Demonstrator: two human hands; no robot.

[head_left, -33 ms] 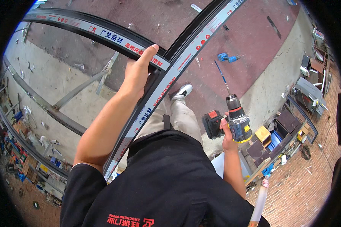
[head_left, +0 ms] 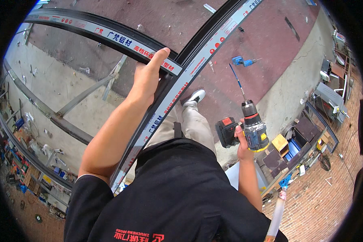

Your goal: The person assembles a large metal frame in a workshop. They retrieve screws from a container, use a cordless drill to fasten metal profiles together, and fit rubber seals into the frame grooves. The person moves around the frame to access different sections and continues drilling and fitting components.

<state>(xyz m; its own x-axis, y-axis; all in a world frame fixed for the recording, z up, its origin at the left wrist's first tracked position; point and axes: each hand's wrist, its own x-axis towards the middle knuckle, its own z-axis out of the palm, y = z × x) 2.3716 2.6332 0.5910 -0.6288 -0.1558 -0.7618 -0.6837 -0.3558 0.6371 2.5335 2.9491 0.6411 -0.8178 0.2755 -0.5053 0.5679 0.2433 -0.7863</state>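
My left hand point(head_left: 146, 80) is wrapped round the end of a dark aluminium crossbar point(head_left: 119, 38) covered with printed white film, its thumb lying along the top. That crossbar meets a long aluminium profile point(head_left: 171, 103) at a corner joint beside the hand. The long profile slants from my left side up to the far right. On the right, my right hand point(head_left: 243, 146) grips a cordless drill point(head_left: 255, 131) with a black battery. A long thin drill bit point(head_left: 238, 78) in its chuck points away from me, apart from the frame. The fingers behind the drill's handle are partly hidden.
A blue power tool point(head_left: 244, 61) lies on the dark red floor covering point(head_left: 270, 28) ahead. Metal stand bars point(head_left: 84, 94) stand below the crossbar on the left. At right are a cart with boxes point(head_left: 280, 143) and a grey machine point(head_left: 330, 99). Clutter point(head_left: 32, 173) fills the lower left.
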